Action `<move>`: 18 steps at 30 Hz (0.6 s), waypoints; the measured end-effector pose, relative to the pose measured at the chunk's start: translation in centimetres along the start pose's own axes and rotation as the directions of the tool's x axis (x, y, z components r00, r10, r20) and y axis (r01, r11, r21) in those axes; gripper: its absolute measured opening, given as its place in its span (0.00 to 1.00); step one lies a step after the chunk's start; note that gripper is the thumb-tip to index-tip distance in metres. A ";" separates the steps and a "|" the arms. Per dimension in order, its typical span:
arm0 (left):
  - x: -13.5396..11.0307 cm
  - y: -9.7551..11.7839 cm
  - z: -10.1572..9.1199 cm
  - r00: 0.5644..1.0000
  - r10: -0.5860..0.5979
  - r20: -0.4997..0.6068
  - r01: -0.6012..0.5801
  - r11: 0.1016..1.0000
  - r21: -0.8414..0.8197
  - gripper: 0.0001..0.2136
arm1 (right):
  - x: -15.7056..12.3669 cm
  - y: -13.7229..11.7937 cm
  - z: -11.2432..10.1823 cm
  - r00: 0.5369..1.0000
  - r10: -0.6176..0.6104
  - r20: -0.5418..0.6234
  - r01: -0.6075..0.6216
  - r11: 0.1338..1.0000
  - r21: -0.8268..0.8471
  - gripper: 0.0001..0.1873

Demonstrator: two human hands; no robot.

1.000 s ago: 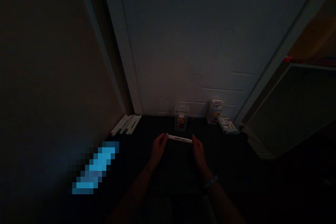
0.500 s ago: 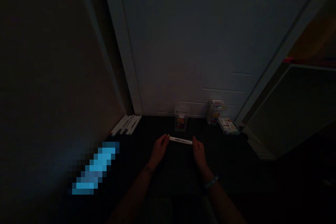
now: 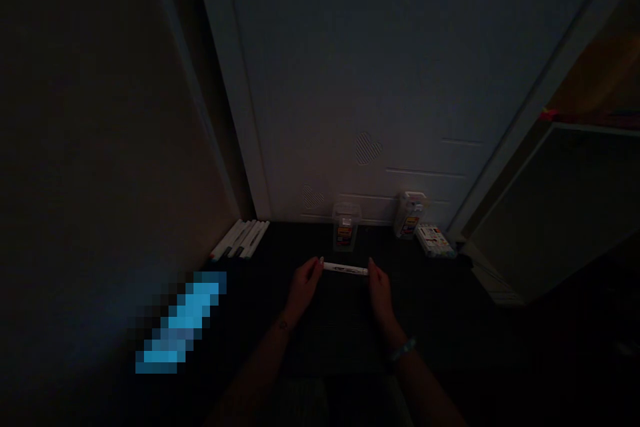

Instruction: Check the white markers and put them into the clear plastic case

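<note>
A white marker [image 3: 345, 269] with dark print lies crosswise between my two hands, just above the dark table [image 3: 340, 333]. My left hand [image 3: 305, 283] pinches its left end, and my right hand [image 3: 380, 287] pinches its right end. Both hands have closed fingers, and the marker's tips are hidden in them. Behind the marker stands a clear plastic case [image 3: 346, 227] with a coloured label. To the far left, several white markers [image 3: 243, 239] lie side by side in a row.
At the back right a second clear case [image 3: 411, 215] stands upright, beside a flat pack of white markers [image 3: 435, 240]. A pale panel [image 3: 350, 80] with embossed hearts rises behind the table. A bright blue pixelated patch [image 3: 183, 323] glows at left. The scene is very dim.
The marker has turned slightly about its length, so its print shows differently. Both hands keep almost the same place and grip.
</note>
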State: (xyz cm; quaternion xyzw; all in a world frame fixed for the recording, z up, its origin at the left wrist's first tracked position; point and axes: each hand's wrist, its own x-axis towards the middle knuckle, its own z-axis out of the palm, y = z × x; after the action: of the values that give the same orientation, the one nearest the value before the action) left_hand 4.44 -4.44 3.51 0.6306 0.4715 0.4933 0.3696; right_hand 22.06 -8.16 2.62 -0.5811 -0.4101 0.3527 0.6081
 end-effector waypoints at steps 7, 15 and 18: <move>0.2 0.2 -0.3 0.998 -0.059 -0.031 0.059 0.998 -0.007 0.21 | -0.1 -0.4 0.4 0.998 -0.004 0.068 -0.002 0.995 0.096 0.24; 0.2 -0.1 -0.1 0.999 -0.043 -0.013 0.043 0.999 -0.025 0.20 | 0.0 0.1 0.3 0.998 0.000 0.060 -0.002 0.999 0.039 0.24; 0.1 -0.2 -0.1 0.999 -0.040 -0.005 0.040 0.999 -0.012 0.19 | -0.2 -0.2 0.3 0.997 0.000 0.072 -0.003 0.999 0.038 0.25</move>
State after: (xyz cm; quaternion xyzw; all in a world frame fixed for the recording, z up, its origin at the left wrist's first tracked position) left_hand 4.27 -4.24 3.38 0.6174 0.4822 0.4904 0.3819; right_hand 21.72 -8.25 2.83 -0.5566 -0.4246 0.3816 0.6035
